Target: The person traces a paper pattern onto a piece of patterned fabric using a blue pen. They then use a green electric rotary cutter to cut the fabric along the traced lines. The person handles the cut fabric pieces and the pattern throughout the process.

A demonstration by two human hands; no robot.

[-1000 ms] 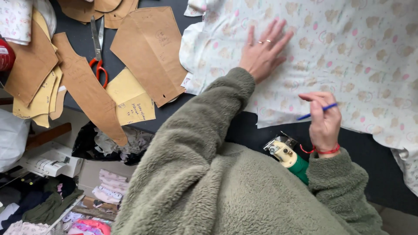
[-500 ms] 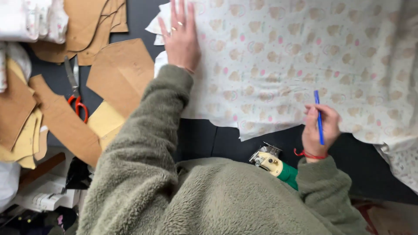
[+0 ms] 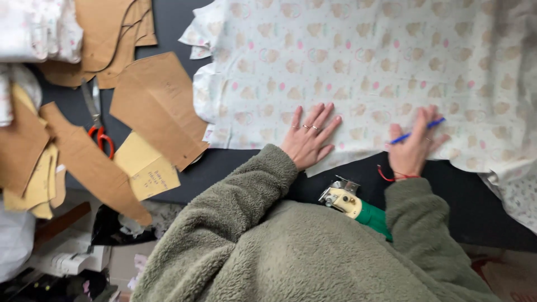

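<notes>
Dark table [image 3: 235, 173]; your left hand [image 3: 309, 138] lies spread flat on printed fabric [image 3: 358, 67]; right hand [image 3: 413, 146] pinches blue pen [image 3: 417, 131]; cloth could bunch.

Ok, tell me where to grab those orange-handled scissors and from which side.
Take the scissors by the orange loops at their near end, coming from the table's near edge. The blades point away, toward the brown paper patterns, and the handles lie bare on the dark table.

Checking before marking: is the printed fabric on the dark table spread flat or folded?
Spread flat. The pale printed cotton fabric lies open across the dark table, both hands pressing it; layered edges show at its left.
</notes>
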